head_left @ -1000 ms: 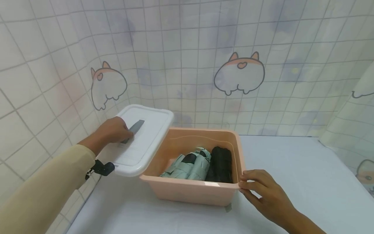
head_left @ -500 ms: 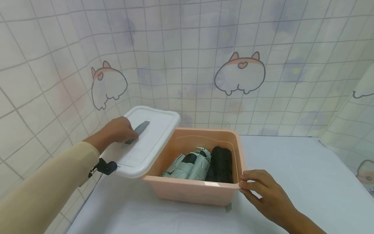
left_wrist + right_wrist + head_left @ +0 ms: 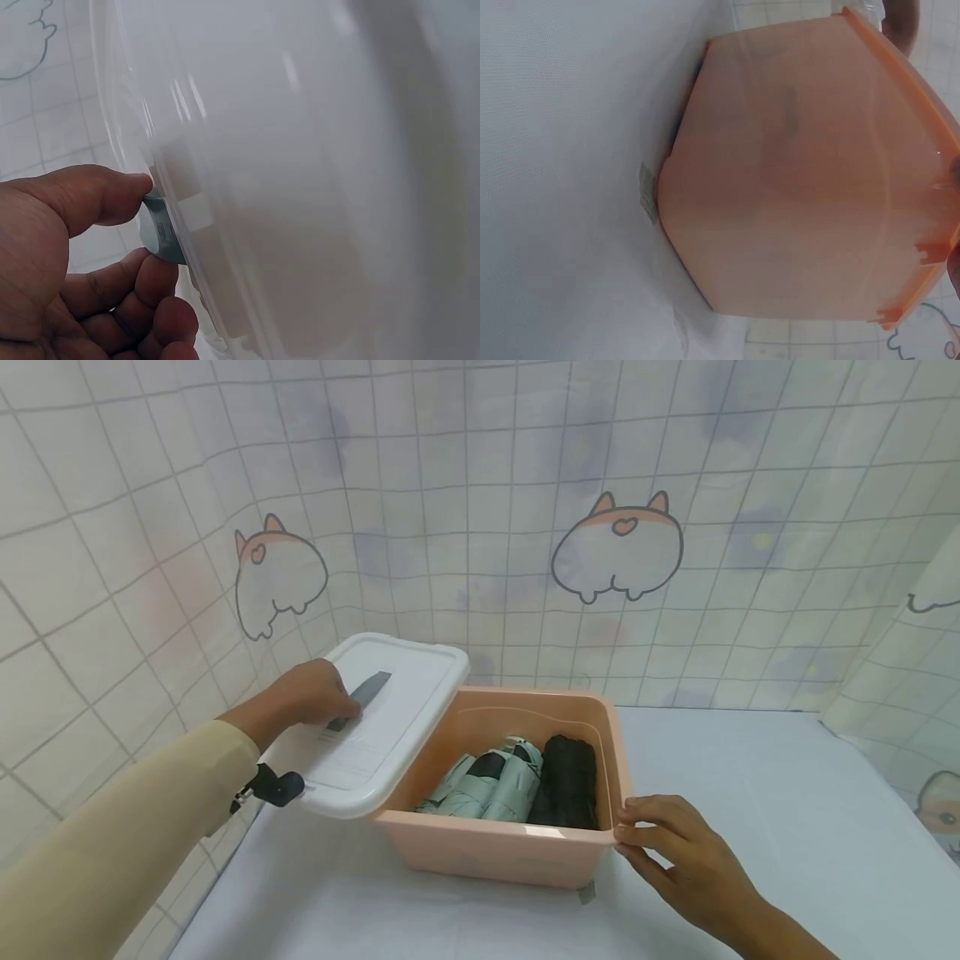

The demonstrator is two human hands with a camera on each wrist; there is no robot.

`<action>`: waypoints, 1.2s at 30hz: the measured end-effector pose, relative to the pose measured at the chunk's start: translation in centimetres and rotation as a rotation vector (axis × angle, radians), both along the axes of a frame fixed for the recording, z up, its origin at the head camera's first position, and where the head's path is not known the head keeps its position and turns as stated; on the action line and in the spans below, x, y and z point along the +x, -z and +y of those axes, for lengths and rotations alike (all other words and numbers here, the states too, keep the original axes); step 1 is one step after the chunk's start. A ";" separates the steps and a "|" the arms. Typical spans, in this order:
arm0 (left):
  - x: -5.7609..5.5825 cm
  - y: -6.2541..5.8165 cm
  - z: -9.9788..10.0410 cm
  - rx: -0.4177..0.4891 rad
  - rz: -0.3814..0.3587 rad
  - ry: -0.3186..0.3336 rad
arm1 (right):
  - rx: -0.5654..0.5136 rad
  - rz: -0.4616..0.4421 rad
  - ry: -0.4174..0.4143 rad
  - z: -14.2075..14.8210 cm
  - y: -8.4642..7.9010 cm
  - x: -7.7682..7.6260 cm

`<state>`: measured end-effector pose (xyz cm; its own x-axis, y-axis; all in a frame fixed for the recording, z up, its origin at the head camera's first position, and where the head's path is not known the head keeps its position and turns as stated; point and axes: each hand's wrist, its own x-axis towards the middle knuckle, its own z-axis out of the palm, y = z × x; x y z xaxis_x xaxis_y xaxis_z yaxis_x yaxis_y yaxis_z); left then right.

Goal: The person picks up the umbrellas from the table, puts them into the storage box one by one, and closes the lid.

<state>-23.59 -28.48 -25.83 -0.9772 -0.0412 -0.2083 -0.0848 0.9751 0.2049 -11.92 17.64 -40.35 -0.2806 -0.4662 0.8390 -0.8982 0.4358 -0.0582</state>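
My left hand [image 3: 313, 692] pinches the grey handle [image 3: 372, 687] of a white lid [image 3: 408, 697]. The lid is tilted and overlaps the left end of a peach plastic storage box [image 3: 495, 853]. In the left wrist view, thumb and curled fingers grip the handle [image 3: 159, 229]. My right hand [image 3: 690, 864] pinches the box's rim at its near right corner; only bits of its fingers show in the right wrist view. Inside the box lie pale green fabric bundles [image 3: 510, 789], seemingly folded umbrellas, and a black rolled bundle [image 3: 567, 783].
A white-covered table [image 3: 735, 793] bears the box. A small grey tape piece [image 3: 587, 892] sticks to it by the box's near right corner. Gridded curtain cloth [image 3: 487, 527] with cartoon animals hangs behind and at both sides.
My left hand has brought the lid a little to the right, over more of the box's left end. The right hand and the box have stayed put.
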 end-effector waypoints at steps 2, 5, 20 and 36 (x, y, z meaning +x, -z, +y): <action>0.0 -0.1 0.1 0.001 0.001 0.000 | -0.003 0.003 -0.003 0.0 0.0 0.0; 0.0 -0.1 0.2 0.006 0.005 0.011 | -0.006 0.004 -0.004 -0.1 -0.1 0.0; -0.2 0.4 0.7 0.037 0.019 0.046 | -0.016 0.025 -0.013 -0.2 -0.1 -0.1; 0.1 1.0 2.1 0.050 0.047 0.060 | -0.018 0.027 -0.020 -0.1 0.0 -0.1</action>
<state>-23.52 -26.39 -26.81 -0.9864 0.0267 -0.1624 -0.0159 0.9667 0.2555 -12.02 17.55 -40.38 -0.2487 -0.4560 0.8545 -0.9082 0.4164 -0.0421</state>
